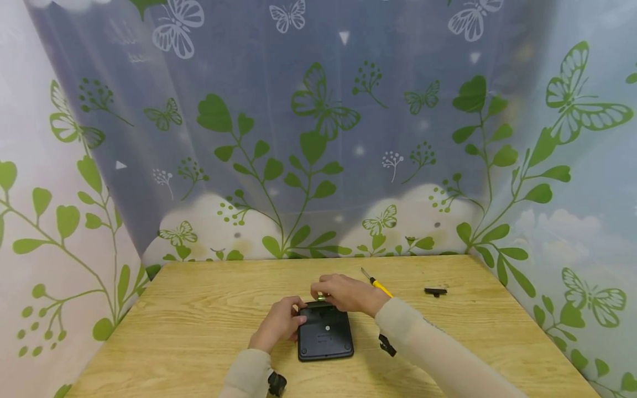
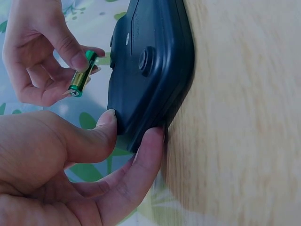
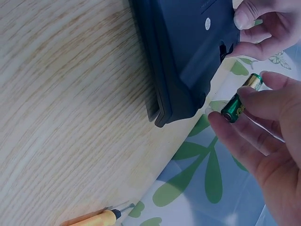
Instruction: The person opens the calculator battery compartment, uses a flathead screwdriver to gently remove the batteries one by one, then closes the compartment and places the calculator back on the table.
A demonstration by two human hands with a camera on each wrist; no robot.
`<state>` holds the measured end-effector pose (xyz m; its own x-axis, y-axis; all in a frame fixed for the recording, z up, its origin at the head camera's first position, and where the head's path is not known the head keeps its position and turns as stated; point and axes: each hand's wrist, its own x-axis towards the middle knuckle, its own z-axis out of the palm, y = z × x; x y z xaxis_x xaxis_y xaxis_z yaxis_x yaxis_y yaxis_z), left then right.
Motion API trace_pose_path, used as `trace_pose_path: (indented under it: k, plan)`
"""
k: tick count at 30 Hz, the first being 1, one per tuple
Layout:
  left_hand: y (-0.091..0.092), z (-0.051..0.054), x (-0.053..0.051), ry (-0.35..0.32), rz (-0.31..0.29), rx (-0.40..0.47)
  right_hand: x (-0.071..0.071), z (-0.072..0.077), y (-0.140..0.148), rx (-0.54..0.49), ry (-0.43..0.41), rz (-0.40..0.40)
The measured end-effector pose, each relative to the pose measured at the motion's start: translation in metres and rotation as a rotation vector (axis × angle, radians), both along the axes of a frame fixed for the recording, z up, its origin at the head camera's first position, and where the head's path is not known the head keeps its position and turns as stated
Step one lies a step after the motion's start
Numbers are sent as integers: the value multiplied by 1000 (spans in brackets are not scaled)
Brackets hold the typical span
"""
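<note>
A black device [image 1: 325, 337] lies back side up on the wooden table, with round feet at its corners. My left hand [image 1: 280, 324] grips its upper left corner, thumb on the back face and fingers at the side, as the left wrist view shows. Between thumb and fingers my right hand [image 1: 348, 293] pinches a green and gold battery [image 3: 242, 98], held just beyond the device's far edge. The battery [image 2: 83, 74] is apart from the device [image 2: 153, 61] in the left wrist view.
A yellow-handled screwdriver [image 1: 380, 286] lies beyond my right wrist. Farther right on the table [image 1: 199, 298] is a small black piece [image 1: 435, 291]. A patterned curtain [image 1: 259, 166] hangs behind the far edge.
</note>
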<state>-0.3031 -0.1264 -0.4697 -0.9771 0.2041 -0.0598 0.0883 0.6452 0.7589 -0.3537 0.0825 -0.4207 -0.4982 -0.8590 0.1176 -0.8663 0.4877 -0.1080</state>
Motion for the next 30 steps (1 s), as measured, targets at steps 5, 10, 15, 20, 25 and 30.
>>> trace_pose_path:
  k: [5,10,15,20,25,30]
  plan:
    - [0,-1,0,6,-3,-7,0,-1,0,12,-7,-11]
    - [0,-1,0,3,-3,-2,1,0,0,16,-15,-17]
    - [0,-1,0,0,-1,-2,2,2,0,18,-18,-21]
    - [0,0,-1,4,-1,-10,3,4,0,26,-24,-33]
    - [1,1,0,9,-4,-7,3,4,1,35,-29,-40]
    - [1,1,0,7,2,-10,3,4,1,38,-31,-38]
